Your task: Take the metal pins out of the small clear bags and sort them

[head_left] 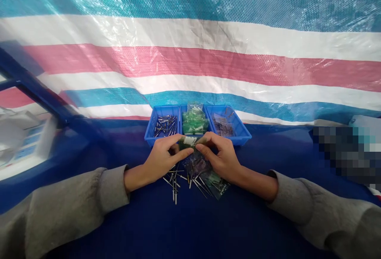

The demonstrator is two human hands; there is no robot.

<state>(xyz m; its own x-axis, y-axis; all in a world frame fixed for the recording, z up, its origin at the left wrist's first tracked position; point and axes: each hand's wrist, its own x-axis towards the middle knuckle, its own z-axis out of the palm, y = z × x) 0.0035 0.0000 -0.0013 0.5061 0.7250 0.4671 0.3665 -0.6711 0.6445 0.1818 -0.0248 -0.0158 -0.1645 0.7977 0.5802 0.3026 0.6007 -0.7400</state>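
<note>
My left hand [162, 156] and my right hand [223, 156] meet in front of the bins, each pinching a small clear plastic bag [189, 141] between thumb and fingers. The bag has a green tint and white pieces show in it. On the table below lie loose pop rivets [175, 187], silvery with long thin pins. More clear bags [216, 183] lie partly under my right hand, some with a greenish tint. My fingers hide part of the held bag.
Three joined blue bins stand just beyond: the left bin [148, 135] has loose rivets, the middle has green-tinted bags [195, 124], the right bin [244, 136] has bags of brownish pieces. A striped tarp [190, 60] hangs behind the blue table [178, 231]. White items [29, 143] are at left.
</note>
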